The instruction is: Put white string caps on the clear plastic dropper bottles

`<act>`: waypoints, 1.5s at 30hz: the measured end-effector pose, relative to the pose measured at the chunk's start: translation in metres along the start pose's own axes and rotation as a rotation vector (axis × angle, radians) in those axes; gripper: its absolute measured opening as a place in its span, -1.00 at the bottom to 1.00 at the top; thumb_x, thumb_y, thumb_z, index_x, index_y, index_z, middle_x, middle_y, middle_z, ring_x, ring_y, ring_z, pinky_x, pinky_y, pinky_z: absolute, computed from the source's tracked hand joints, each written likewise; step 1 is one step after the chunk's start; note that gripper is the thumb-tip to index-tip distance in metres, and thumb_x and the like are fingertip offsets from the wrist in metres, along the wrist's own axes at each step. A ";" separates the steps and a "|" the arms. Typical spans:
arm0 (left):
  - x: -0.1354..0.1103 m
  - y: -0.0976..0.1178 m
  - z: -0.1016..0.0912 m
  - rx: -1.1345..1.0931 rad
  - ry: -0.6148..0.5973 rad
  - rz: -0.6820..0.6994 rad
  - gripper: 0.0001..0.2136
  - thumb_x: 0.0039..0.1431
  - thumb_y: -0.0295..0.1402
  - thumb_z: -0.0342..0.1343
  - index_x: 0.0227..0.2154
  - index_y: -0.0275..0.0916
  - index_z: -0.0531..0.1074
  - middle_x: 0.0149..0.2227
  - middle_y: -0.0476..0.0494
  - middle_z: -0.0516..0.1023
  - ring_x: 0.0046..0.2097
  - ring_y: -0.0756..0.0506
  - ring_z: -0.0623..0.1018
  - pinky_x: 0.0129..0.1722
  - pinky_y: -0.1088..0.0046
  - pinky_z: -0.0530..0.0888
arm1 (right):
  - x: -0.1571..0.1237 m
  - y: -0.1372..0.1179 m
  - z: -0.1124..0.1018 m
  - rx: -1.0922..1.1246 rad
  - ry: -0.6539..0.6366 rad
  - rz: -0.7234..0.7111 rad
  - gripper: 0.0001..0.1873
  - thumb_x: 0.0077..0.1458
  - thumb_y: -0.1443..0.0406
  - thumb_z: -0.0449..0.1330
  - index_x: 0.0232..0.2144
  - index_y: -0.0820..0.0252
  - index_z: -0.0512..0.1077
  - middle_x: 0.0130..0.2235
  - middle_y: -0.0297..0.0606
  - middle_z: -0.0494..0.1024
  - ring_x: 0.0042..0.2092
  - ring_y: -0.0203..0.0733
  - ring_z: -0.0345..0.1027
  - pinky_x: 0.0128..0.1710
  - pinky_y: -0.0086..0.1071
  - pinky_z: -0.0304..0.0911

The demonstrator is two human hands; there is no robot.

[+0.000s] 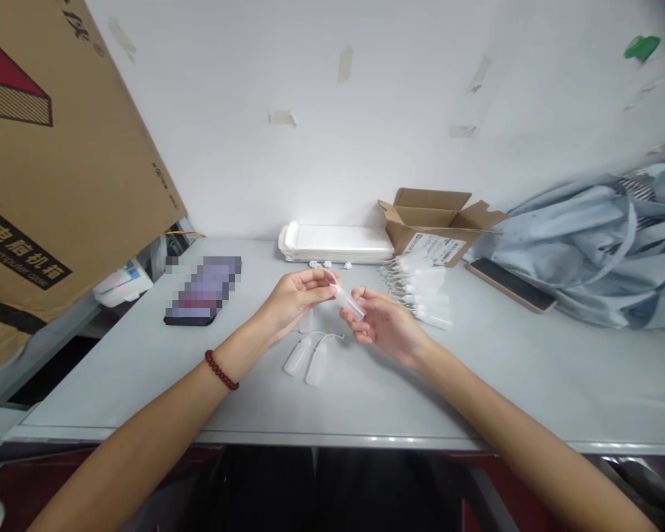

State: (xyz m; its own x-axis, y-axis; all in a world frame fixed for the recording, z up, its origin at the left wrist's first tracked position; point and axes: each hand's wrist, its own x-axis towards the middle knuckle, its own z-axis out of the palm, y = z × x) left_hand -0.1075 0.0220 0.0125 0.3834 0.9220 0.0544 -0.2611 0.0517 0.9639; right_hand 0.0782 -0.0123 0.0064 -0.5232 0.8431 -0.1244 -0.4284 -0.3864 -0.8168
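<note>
Between my two hands, above the table, is a small translucent squeeze bottle (350, 304) with a thin bent spout, tilted down to the right. My left hand (296, 299) is closed in a pinch at its neck and spout end. Fingers of my right hand (385, 321) are wrapped round the bottle's body. Below my hands two similar bottles (317, 363) with curved spouts lie on the table, and part of another shows under my left hand. To the right of my right hand lies a pile of such bottles (426, 281). Several small white caps (328, 264) sit behind my hands.
A stack of white flat packs (338, 242) and an open cardboard box (435, 222) stand by the wall. A blurred-screen phone (205, 288) lies left, a dark phone (513, 284) right beside blue-grey fabric (576, 244). A large carton (72, 170) leans at left over the grey table (587, 384).
</note>
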 end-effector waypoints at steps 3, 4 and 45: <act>-0.002 0.001 0.002 0.083 -0.019 0.002 -0.83 0.00 -0.34 0.24 -0.33 -0.29 0.53 -0.29 -0.09 0.49 -0.22 -0.03 0.47 -0.11 0.37 0.38 | 0.001 0.000 0.000 -0.030 0.014 -0.018 -0.84 0.01 0.30 0.12 -0.34 0.11 0.19 -0.44 -0.33 0.38 -0.57 -0.40 -0.01 -0.57 -0.52 -0.11; -0.003 0.002 0.003 0.117 -0.033 -0.002 -0.83 0.03 -0.31 0.22 -0.34 -0.30 0.53 -0.28 -0.11 0.49 -0.23 -0.04 0.47 -0.14 0.36 0.39 | 0.001 0.000 0.000 -0.043 0.020 -0.023 -0.83 0.01 0.28 0.13 -0.34 0.11 0.19 -0.45 -0.34 0.38 -0.57 -0.41 -0.02 -0.58 -0.52 -0.12; -0.009 0.005 0.014 0.336 -0.021 0.019 -0.69 0.00 -0.12 0.21 -0.44 -0.34 0.47 -0.46 -0.15 0.52 -0.39 -0.06 0.52 -0.44 0.44 0.44 | 0.001 0.002 -0.007 -0.812 0.335 -0.499 -0.69 0.15 0.08 0.07 -0.17 0.15 0.36 -0.50 -0.36 0.41 -0.43 -0.25 0.32 -0.45 -0.39 0.20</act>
State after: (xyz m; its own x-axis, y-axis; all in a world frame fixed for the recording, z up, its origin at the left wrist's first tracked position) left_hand -0.0998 0.0091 0.0203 0.4003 0.9133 0.0756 0.0365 -0.0984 0.9945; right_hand 0.0821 -0.0101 0.0007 -0.1344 0.9486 0.2864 0.1548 0.3055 -0.9395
